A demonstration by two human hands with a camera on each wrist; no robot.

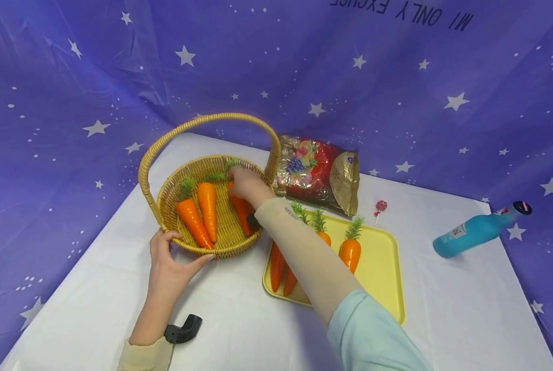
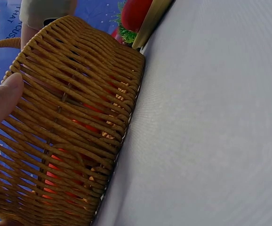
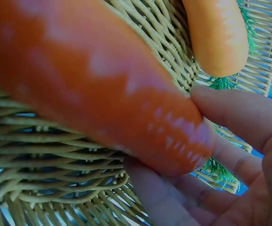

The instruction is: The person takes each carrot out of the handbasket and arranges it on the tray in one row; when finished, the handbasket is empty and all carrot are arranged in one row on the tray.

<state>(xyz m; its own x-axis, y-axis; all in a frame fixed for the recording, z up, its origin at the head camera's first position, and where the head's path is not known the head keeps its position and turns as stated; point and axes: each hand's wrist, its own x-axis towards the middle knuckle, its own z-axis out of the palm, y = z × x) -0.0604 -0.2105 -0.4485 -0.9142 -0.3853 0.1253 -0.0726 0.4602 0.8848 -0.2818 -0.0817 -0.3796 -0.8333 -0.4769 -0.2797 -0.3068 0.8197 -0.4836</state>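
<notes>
A wicker basket [image 1: 230, 251] with a tall arched handle stands on the left of the table. My left hand [image 1: 168, 270] holds its near rim, and in the left wrist view the thumb [image 2: 6, 96] lies against the woven side. Inside the basket, my right hand [image 1: 249, 185] grips an orange toy carrot [image 1: 241, 210] by its leafy end. The right wrist view shows thumb and fingers around this carrot's thick end [image 3: 178, 136], close over the wicker. Two more carrots, one at the left [image 1: 194, 221] and another beside it [image 1: 207, 206], lie in the basket.
Right of the basket, a yellow tray [image 1: 383, 273] bears several carrots [image 1: 350, 253], partly hidden by my right forearm. Behind it lies a red and gold snack bag [image 1: 320, 172]. A lollipop [image 1: 381, 206] and a blue bottle [image 1: 473, 234] lie farther right. Purple star-printed cloth hangs behind.
</notes>
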